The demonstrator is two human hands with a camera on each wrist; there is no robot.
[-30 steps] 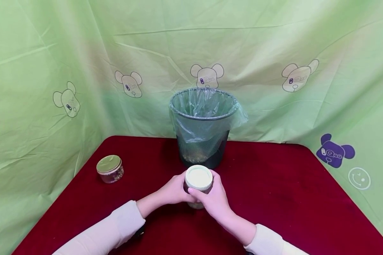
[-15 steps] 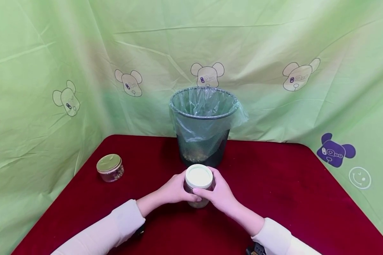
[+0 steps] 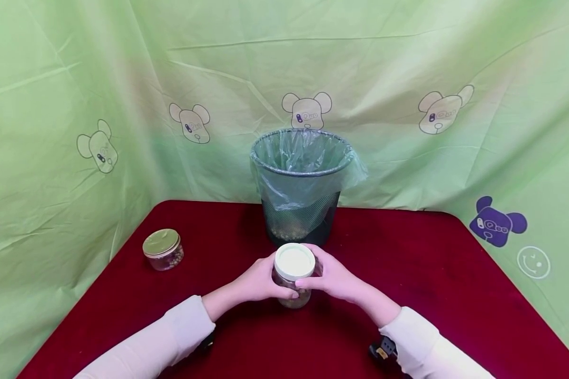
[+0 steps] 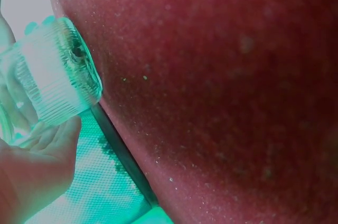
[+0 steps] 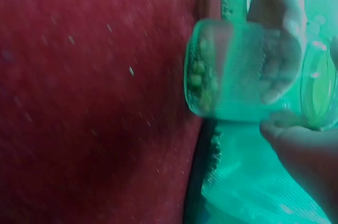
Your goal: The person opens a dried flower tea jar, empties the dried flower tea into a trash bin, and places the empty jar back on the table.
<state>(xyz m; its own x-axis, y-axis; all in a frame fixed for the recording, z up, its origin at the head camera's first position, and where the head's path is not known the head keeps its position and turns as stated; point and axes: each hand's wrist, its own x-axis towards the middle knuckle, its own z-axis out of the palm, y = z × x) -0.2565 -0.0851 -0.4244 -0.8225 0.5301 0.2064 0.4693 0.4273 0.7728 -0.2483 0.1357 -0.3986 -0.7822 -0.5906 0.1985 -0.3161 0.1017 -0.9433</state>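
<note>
A clear ribbed jar (image 3: pixel 295 301) with a white lid (image 3: pixel 295 260) stands upright at the middle of the red-covered table. My left hand (image 3: pixel 256 281) grips the jar from the left, its thumb across the front. From the other side, my right hand (image 3: pixel 336 277) holds it just below the lid, fingers behind and thumb in front. Through the jar's wall in the right wrist view, small greenish-yellow pieces (image 5: pixel 198 76) show near its bottom. The left wrist view has the jar (image 4: pixel 58 76) lying sideways across the picture because of the camera's angle.
A dark mesh wastebasket (image 3: pixel 301 216) lined with a thin clear bag (image 3: pixel 289 189) stands right behind the jar. To the left is a second, lower jar (image 3: pixel 163 252) with a gold lid and small pieces inside. Green printed cloth (image 3: pixel 227 105) hangs around the table.
My right hand has turned around the jar's top, its wrist and forearm swinging outward to the right. The left hand stays in place, and the jar has hardly moved.
</note>
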